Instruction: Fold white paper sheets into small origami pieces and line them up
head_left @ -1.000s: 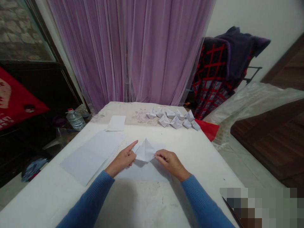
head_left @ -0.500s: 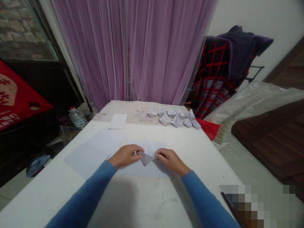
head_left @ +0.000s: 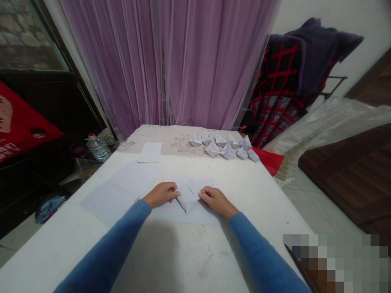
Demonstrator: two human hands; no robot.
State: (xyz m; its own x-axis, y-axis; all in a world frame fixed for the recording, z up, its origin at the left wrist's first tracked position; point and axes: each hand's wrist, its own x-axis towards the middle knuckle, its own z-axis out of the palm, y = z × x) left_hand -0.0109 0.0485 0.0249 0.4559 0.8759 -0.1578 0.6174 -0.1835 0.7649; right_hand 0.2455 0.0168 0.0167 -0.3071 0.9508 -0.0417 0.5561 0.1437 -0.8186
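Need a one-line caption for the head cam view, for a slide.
Head view: left hand and right hand on a folded white paper on a white table, folded paper figures lined up beyond.

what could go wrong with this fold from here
The folded paper sits between the left hand and right hand, so uneven pressure might set a crease off-line. The folded pieces lie near the table edge, so a careless reach could push them toward the red plastic.

Dim, soft indoor light on my feed

A broad soft shadow [head_left: 146,256] falls across the table's [head_left: 259,203] near edge; the sheer curtain [head_left: 168,61] bows with wide-angle distortion, and a pixelated patch [head_left: 331,262] blurs the bottom right corner.
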